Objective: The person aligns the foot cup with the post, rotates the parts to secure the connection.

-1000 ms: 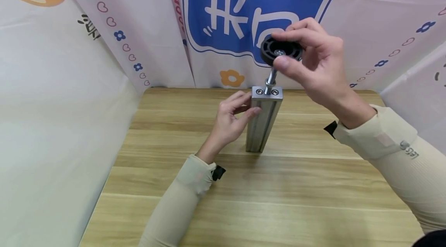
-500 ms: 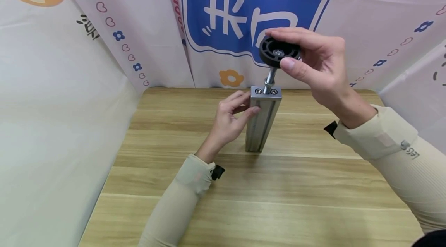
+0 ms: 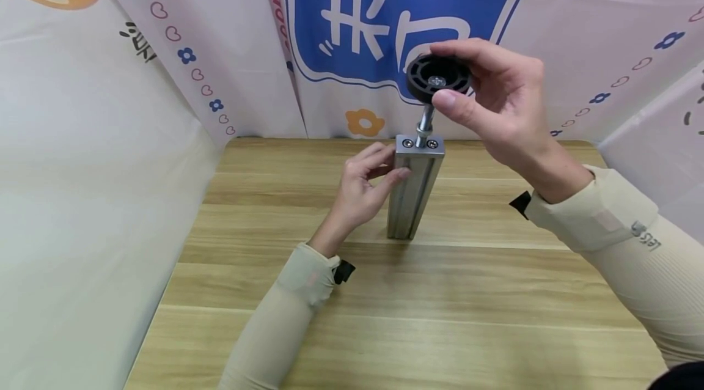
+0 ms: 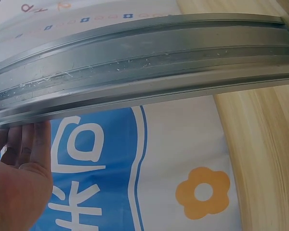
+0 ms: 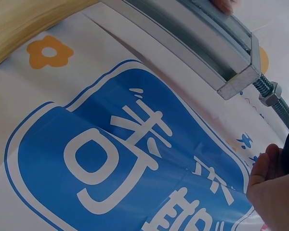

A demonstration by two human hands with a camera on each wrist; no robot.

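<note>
A silver aluminium profile [image 3: 409, 194] stands upright on the table, with an end plate and two screws on top. A black levelling foot [image 3: 419, 85] sits above it, its threaded stem [image 3: 428, 114] slightly tilted and entering the plate. A hex nut [image 5: 270, 94] is on the stem, a little above the plate in the right wrist view. My left hand [image 3: 359, 189] grips the profile near its top from the left, thumb on the near face. Between thumb and fingers, my right hand [image 3: 508, 103] pinches the foot's round base by its rim.
The wooden table [image 3: 308, 213] lies under the profile. Behind it hangs a printed cloth [image 3: 341, 23] with a blue panel, and a plain white cloth [image 3: 99, 164] borders the left side.
My right fingers have shifted around the foot's rim, straightening at half a second ago and now bent again. The foot has moved slightly left. My left hand keeps its place on the profile.
</note>
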